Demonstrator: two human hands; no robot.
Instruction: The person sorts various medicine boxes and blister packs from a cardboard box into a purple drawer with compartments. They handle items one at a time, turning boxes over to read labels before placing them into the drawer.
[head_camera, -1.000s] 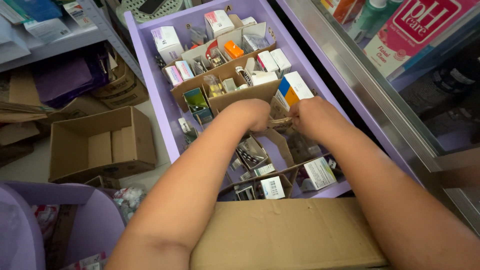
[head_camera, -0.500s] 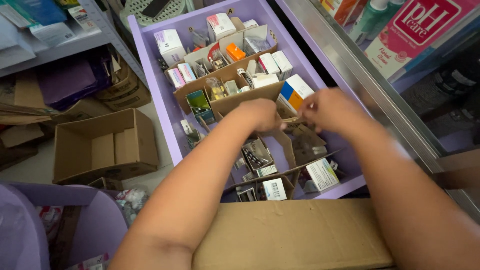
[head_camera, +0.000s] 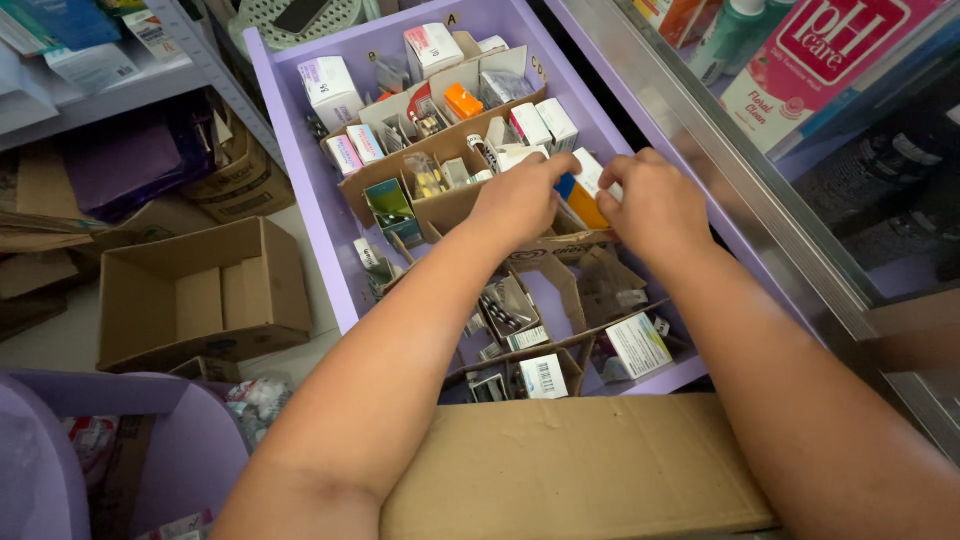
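A pulled-out purple drawer (head_camera: 300, 170) holds several small medicine boxes in brown cardboard dividers. Both my hands reach into its middle. My left hand (head_camera: 520, 200) and my right hand (head_camera: 650, 205) meet over a white, blue and orange box (head_camera: 585, 195) standing in a cardboard compartment; fingers of both touch or pinch it. Most of that box is hidden by my fingers. White boxes (head_camera: 540, 125) stand just beyond it, and an orange box (head_camera: 463, 101) lies further back.
A flat brown cardboard sheet (head_camera: 570, 470) lies under my forearms. An open cardboard box (head_camera: 190, 290) sits on the floor to the left. A glass and metal display case (head_camera: 760, 160) with bottles runs along the right. Another purple bin (head_camera: 180, 450) is at lower left.
Both hands have moved further back in the drawer, from a lower compartment up to the blue and orange box, and now close around it.
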